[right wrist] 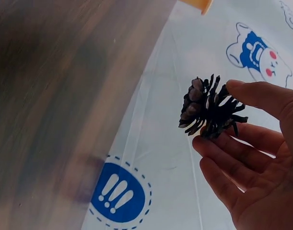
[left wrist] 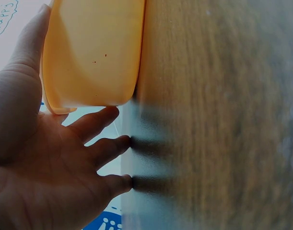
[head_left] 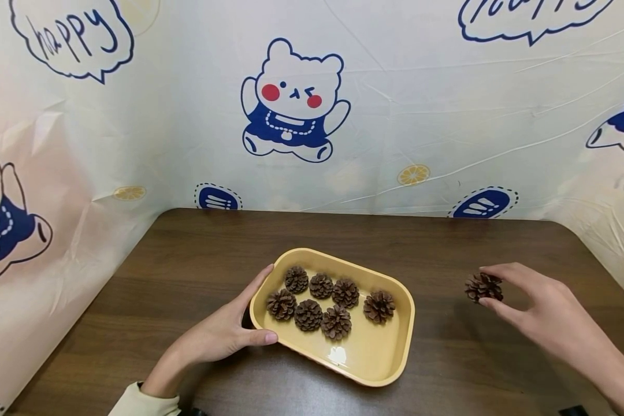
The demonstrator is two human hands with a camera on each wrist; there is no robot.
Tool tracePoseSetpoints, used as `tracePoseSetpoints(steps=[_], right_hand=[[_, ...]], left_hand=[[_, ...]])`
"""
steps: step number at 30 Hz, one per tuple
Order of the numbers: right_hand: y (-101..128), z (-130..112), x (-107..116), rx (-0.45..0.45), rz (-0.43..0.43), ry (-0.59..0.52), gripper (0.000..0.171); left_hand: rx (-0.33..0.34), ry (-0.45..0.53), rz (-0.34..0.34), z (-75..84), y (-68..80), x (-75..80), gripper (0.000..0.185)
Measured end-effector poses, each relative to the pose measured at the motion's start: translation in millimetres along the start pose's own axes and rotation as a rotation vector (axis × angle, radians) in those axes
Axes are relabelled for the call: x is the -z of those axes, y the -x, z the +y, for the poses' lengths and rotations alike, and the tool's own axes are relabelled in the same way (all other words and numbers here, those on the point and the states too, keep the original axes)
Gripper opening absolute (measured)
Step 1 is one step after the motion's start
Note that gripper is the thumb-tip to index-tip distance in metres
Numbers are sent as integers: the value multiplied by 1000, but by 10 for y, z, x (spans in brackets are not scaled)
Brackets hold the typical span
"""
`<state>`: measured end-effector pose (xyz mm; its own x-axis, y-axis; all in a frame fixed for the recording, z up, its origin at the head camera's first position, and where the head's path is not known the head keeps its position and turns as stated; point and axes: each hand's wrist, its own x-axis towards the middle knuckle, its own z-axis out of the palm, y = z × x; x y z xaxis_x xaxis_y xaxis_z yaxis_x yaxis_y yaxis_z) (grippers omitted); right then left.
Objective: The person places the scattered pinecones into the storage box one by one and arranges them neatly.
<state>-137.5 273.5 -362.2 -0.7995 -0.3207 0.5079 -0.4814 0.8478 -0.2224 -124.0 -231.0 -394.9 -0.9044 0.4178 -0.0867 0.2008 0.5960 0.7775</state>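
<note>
A yellow rectangular tray (head_left: pixel 370 356) lies slanted on the table, with several brown pine cones (head_left: pixel 308 315) inside, mostly toward its left end. My left hand (head_left: pixel 221 334) holds that left end, thumb on the near rim and fingers along the far side. From the left wrist view, the tray's outer wall (left wrist: pixel 96 52) sits between thumb and index finger, while the other fingers are spread. To the right of the tray, my right hand (head_left: pixel 548 306) pinches one pine cone (head_left: pixel 483 287) between thumb and fingers. In the right wrist view this pine cone (right wrist: pixel 211 109) appears above the table.
The dark brown wooden table (head_left: pixel 187 242) extends around the tray. Behind and on both sides hangs a pale backdrop (head_left: pixel 187 115) printed with bears, words and orange slices. A small black object (head_left: pixel 574 411) shows at the lower right edge.
</note>
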Motion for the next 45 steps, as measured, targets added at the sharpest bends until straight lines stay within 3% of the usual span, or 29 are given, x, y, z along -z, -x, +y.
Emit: tracePoseSetpoints(steps=[9,15,19,31,45], right_hand=[[-32,-205,-47,88,45,-73,56],[-51,-343,-91,155,70,-146,43],[-66,-437,-119,185,83,-177,48],[-121,-706,-228,258,50,-225,55],[-141,-1011,-375,301,-8,-261,47]], left_hand=[[-5,6,-1,-2,-1,1,112],[-7,6,-1,-4,-4,-2,112],[-8,1,0,-2,-8,-4,112],[4,-3,-1,0,-1,-2,112],[7,2,1,0,-5,-4,112]])
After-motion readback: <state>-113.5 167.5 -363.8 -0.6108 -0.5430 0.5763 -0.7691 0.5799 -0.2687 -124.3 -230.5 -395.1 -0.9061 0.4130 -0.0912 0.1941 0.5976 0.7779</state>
